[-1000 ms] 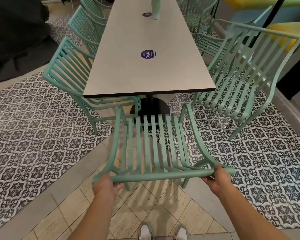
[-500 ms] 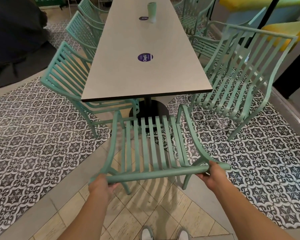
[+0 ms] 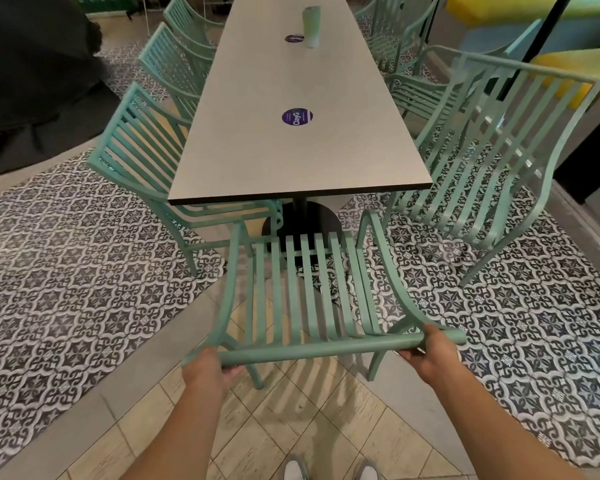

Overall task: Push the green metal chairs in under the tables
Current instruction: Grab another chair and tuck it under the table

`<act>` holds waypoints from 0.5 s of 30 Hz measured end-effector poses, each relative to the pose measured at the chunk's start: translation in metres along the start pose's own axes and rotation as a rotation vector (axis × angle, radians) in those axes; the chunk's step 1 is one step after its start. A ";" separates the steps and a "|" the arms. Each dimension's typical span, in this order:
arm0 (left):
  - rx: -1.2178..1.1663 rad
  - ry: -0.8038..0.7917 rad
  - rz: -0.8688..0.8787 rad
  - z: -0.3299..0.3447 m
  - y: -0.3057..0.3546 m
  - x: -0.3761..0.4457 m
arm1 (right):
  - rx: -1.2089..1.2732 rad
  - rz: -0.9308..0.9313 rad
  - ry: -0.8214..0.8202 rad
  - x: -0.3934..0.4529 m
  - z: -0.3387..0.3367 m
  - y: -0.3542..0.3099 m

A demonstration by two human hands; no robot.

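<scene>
Curling round the top rail (image 3: 321, 348), fingers of the left hand (image 3: 207, 370) and right hand (image 3: 430, 353) grip it near either end. Green chair (image 3: 302, 292) stands at the bench (image 3: 291, 140) end, seat front just beneath its edge. Side chair (image 3: 499, 161) on the right stands out from the bench.

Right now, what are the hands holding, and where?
Both grip the green chair by its top back rail: left hand near one end, right hand near the other.
</scene>
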State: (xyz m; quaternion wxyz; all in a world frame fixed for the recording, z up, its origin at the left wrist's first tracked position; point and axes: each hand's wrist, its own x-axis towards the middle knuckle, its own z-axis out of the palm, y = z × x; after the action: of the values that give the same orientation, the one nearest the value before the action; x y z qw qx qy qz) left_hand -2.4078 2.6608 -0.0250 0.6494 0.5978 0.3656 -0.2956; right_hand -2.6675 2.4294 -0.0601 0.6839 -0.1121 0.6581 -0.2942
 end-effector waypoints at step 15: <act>0.008 -0.007 -0.003 -0.001 -0.002 -0.003 | 0.021 0.031 -0.015 -0.002 -0.003 -0.002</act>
State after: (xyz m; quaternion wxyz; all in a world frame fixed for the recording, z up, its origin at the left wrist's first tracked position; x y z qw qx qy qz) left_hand -2.4107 2.6618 -0.0237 0.6479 0.5988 0.3630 -0.2999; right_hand -2.6710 2.4298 -0.0584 0.6946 -0.0969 0.6513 -0.2899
